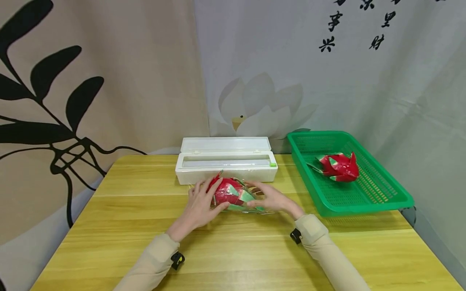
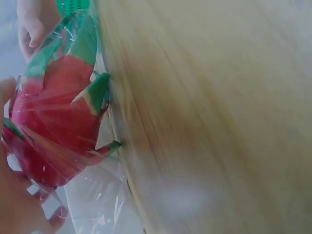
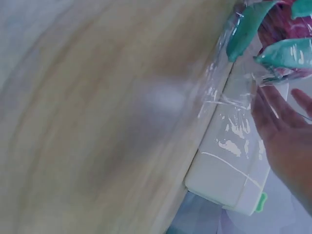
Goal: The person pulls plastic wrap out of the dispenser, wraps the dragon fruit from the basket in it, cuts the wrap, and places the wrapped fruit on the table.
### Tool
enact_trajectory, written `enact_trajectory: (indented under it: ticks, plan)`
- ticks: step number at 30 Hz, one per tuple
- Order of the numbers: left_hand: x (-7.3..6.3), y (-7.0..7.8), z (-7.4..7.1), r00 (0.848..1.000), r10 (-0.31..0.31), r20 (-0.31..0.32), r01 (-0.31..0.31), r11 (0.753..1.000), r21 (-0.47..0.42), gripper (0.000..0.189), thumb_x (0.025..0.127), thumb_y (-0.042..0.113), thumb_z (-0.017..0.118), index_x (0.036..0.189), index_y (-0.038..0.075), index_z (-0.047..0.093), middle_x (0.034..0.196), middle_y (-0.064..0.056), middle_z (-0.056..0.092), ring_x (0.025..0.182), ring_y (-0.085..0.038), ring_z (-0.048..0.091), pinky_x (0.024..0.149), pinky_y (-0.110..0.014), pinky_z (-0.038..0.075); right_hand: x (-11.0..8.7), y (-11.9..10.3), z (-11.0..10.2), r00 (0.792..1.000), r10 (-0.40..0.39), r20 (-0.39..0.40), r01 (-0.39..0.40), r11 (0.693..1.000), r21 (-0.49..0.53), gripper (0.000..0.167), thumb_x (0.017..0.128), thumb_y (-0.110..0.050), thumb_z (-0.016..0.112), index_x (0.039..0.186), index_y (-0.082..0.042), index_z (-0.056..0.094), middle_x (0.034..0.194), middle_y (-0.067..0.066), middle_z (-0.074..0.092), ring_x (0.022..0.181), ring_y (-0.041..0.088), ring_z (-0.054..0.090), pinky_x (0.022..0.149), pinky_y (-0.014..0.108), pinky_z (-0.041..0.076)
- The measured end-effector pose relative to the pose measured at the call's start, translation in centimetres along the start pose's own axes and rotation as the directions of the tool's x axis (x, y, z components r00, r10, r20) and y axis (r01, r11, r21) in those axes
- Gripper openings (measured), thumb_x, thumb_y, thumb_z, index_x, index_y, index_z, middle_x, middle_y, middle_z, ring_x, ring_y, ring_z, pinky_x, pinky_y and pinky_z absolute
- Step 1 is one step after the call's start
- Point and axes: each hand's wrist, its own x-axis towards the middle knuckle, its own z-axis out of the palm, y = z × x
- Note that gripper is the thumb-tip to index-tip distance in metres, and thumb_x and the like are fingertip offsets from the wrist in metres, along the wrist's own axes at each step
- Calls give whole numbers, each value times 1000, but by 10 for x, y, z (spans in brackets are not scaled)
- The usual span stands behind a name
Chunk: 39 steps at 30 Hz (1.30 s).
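A red dragon fruit [image 1: 229,190] with green-tipped scales lies on its side in clear cling film at the table's middle. My left hand [image 1: 201,203] holds its left end, fingers over the far side and thumb along the near side. The left wrist view shows the film stretched in creases over the dragon fruit [image 2: 58,117]. At the green leafy end is my right hand [image 1: 271,197], its fingers and thumb spread apart around the loose film. In the right wrist view, the right hand's fingers [image 3: 278,105] are extended right at the film edge [image 3: 229,100].
Just behind the fruit stands a white cling film box [image 1: 225,174] with its lid raised and a green slider at the right. A green plastic basket [image 1: 378,208] sits at the right, holding another dragon fruit [image 1: 342,166]. A printed curtain [image 1: 153,81] hangs behind the wooden table [image 1: 240,254].
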Motion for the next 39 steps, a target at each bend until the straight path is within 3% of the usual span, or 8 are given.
enact_trajectory:
  ticks: [4, 8, 14, 19, 25, 32, 36, 39]
  plan:
    - [0, 0, -1, 1000, -24, 17, 24, 1000, -8, 77, 85, 55, 61, 147, 19, 36, 150, -17, 36, 132, -43, 37, 96, -62, 35, 0, 0, -1, 1000, 8, -25, -6, 995, 98, 71, 91, -25, 64, 149, -7, 27, 143, 20, 44, 127, 39, 49, 105, 50, 42]
    - [3, 0, -1, 999, -30, 25, 31, 999, -18, 75, 85, 58, 60, 147, 22, 36, 150, -17, 37, 132, -42, 39, 96, -63, 36, 1, 1, -2, 993, 35, -116, -14, 985, 174, 58, 96, -19, 57, 145, -2, 33, 136, 25, 50, 120, 40, 54, 99, 45, 49]
    - [5, 2, -2, 999, -40, 34, 41, 999, -28, 74, 85, 58, 59, 147, 24, 36, 150, -15, 37, 131, -40, 41, 96, -65, 36, 4, 4, -9, 955, 120, -272, -60, 974, 218, 44, 98, -14, 52, 136, 5, 43, 126, 29, 56, 106, 38, 63, 89, 42, 55]
    - [6, 2, -2, 998, -46, 43, 47, 999, -25, 72, 86, 58, 58, 146, 23, 38, 150, -15, 37, 130, -38, 42, 97, -62, 37, 6, 4, -13, 931, 154, -332, -98, 979, 180, 38, 96, -11, 55, 131, 5, 50, 119, 28, 60, 98, 36, 66, 86, 45, 55]
    - [7, 3, -3, 998, -45, 43, 46, 998, -36, 71, 87, 57, 57, 145, 21, 40, 150, -15, 37, 129, -39, 42, 97, -65, 37, 10, 8, -10, 966, 110, -236, -100, 994, 53, 33, 94, -11, 57, 124, 2, 57, 114, 19, 66, 103, 29, 63, 87, 33, 54]
    - [7, 4, -4, 998, -40, 40, 42, 998, -50, 69, 87, 56, 58, 144, 21, 41, 149, -14, 38, 128, -39, 41, 97, -65, 37, 11, 8, -3, 998, 10, -63, -11, 1000, -9, 33, 96, -8, 53, 126, 2, 56, 120, 21, 63, 112, 33, 61, 95, 43, 51]
    - [8, 4, -5, 998, -40, 42, 42, 998, -50, 69, 87, 56, 57, 144, 22, 41, 149, -16, 37, 130, -41, 39, 99, -70, 34, 10, 7, -3, 993, 66, -97, -67, 998, -3, 33, 98, -11, 49, 129, -1, 55, 123, 18, 62, 113, 31, 60, 96, 43, 50]
    - [8, 3, -5, 999, -31, 43, 34, 998, -49, 68, 87, 56, 58, 144, 22, 41, 150, -17, 36, 131, -43, 38, 99, -72, 32, 10, 7, -6, 974, 102, -201, -104, 995, -3, 30, 99, -14, 49, 125, -3, 59, 119, 15, 65, 107, 27, 62, 93, 40, 52]
